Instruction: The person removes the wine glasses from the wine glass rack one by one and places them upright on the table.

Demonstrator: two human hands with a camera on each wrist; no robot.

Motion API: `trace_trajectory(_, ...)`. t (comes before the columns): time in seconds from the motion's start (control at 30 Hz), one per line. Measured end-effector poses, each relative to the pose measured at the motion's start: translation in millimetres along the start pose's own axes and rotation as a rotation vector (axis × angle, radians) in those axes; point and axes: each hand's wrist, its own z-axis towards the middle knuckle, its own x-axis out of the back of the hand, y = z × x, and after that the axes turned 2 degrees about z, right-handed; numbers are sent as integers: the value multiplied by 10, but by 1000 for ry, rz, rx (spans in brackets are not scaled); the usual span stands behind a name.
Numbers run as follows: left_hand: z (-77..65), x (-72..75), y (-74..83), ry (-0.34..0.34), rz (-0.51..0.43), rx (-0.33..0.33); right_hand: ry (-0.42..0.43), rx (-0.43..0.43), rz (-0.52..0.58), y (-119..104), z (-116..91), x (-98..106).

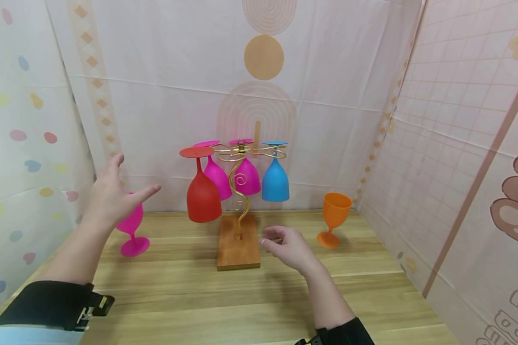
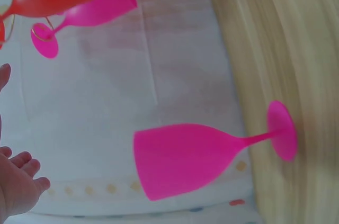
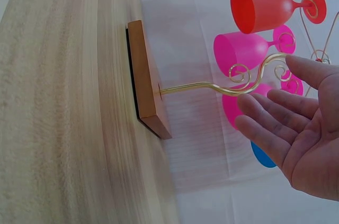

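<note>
Standing upright near the surface's (image 1: 177, 299) back-left corner, the loose pink goblet (image 2: 185, 160) is nearest the left hand (image 1: 111, 197), which crosses in front of its bowl in the head view. In the left wrist view a gap parts them: the goblet is lower than the fingers, long axis vertical, mouth up. That hand's thumb is spread wide of the rest, holding nothing.

The right hand (image 1: 289, 246) hangs just right of the wooden base (image 1: 239, 249) of the gold rack (image 3: 193, 84), fingers relaxed and slightly apart, gripping nothing. Beyond it, rightward, an orange goblet (image 1: 335, 211) stands near the back-right corner. Red (image 1: 204, 199), pink (image 1: 248, 178) and blue (image 1: 276, 183) goblets hang mouth-down from the rack.
</note>
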Motion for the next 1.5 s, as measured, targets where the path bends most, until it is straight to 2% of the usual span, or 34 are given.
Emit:
trace_trajectory(0.2, -19, 7, 176, 7, -38, -64, -1, 1, -4, -8, -4, 1)
trace_trajectory(0.63, -33, 43, 562, 19, -28, -170, -7, 14, 6, 19, -2, 7)
trace_trajectory(1.1, 25, 60, 822, 20, -15, -264, -18, 5, 15, 20, 0, 4)
trace_trajectory(1.5, 80, 96, 1027, -28, 39, -315, -31, 16, 36, -3, 3, 0)
